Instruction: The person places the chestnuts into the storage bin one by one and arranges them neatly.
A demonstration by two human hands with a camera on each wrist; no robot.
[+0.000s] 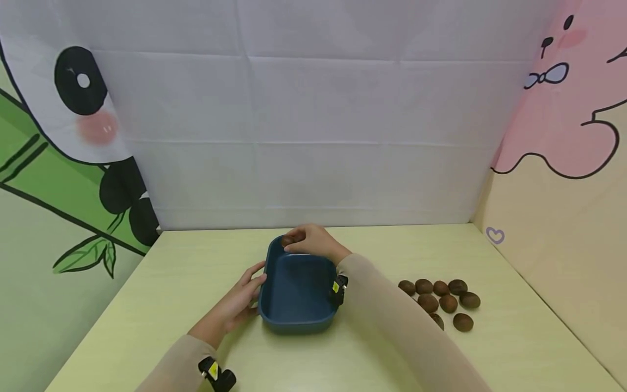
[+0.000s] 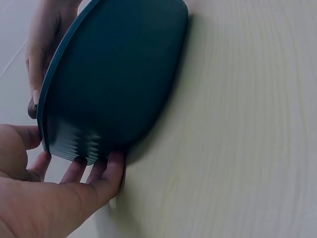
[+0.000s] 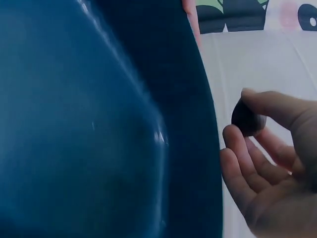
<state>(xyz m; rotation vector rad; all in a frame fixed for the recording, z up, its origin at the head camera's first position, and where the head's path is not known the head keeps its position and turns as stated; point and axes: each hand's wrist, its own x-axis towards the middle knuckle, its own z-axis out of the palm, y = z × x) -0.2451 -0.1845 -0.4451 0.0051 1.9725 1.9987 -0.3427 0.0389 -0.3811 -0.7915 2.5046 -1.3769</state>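
A dark blue, deep rectangular tray [image 1: 305, 288] with rounded corners stands on the table between the hands. My left hand [image 1: 240, 302] rests against its left wall, thumb near the rim and the other fingertips touching the outside, as the left wrist view shows. Over the tray's far left corner, my right hand [image 1: 315, 243] pinches a dark brown oval ball [image 3: 246, 119], a nut or small fruit whose kind I cannot tell, between thumb and fingers. Several similar brown balls [image 1: 448, 303] lie on the table at the right, a few partly behind the right sleeve.
The pale yellow table [image 1: 196, 261] ends at a white cloth backdrop [image 1: 313, 136]. Printed panels with cartoon animals flank both sides. The right forearm [image 1: 401, 326] crosses between the tray and the loose balls.
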